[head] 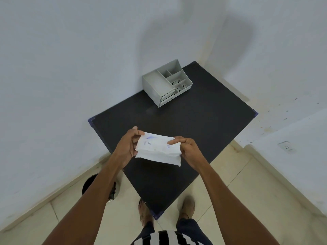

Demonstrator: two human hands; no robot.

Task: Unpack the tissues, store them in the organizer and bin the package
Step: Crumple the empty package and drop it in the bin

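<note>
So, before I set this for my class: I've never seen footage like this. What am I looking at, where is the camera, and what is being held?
There is no machine here, only a person working with bare hands. The single picture comes from a wide-angle camera worn on the person's head, looking forward and down, so you see their own arms reaching out and their feet below.

The left hand and the right hand each grip one end of a white tissue pack, held in the air above the near part of a black table. The pack does not look emptied yet.

At the far end of the table stands a grey organizer with several open compartments, which look empty, and small drawers at its front. On the floor, left of the table, a dark round bin is partly hidden behind the left arm.
</note>
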